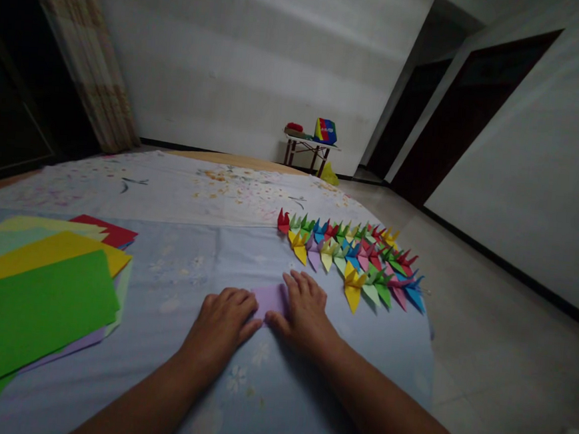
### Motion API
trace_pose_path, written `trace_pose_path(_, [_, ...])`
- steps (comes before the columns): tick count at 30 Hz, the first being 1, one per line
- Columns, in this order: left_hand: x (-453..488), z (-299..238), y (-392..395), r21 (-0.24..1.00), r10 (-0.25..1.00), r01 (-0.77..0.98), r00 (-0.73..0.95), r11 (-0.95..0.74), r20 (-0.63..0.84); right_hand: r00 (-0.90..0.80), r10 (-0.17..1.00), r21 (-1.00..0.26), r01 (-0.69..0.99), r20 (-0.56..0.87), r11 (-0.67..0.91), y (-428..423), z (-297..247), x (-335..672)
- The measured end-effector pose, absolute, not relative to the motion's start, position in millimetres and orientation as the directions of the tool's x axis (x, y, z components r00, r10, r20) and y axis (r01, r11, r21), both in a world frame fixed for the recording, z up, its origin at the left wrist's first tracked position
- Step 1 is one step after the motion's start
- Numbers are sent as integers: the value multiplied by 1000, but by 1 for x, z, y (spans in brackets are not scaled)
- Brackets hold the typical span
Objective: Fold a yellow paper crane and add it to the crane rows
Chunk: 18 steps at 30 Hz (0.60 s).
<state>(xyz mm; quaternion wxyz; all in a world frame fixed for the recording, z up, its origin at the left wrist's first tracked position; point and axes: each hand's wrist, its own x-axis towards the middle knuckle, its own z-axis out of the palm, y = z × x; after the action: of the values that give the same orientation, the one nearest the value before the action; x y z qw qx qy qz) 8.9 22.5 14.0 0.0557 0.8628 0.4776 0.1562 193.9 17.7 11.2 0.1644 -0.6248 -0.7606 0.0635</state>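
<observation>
A small piece of folded purple paper (271, 301) lies on the blue flowered cloth between my two hands. My left hand (224, 322) grips its left side, fingers curled together and thumb at the near corner. On the opposite side, my right hand (306, 315) holds the right edge, with bent fingers over the far part and the thumb at the near edge. The fingers hide both sides of the paper. Just beyond my right hand stand rows of folded paper cranes (353, 285) in several colours.
Loose coloured paper sheets (35, 317), green on top, are stacked at the left. A white patterned cloth (181, 188) covers the table's far part. The table's rounded edge runs along the right. Against the back wall stands a small table (305, 140) with a colourful box (325, 131).
</observation>
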Motion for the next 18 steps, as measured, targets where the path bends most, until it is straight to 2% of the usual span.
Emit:
trace_pose_path(4, [10,17,22,250,852,815,489,-523,186,-135,986,-310,937,95,159,15,7,195])
trace_pose_path(11, [9,18,23,277,853,807,496,-522,163,-54,996,-329,941,78,76,13,5,222])
trace_pose_path(18, [5,19,23,310,848,791,511,-527,139,-112,989,-354,925,101,141,14,-3,232])
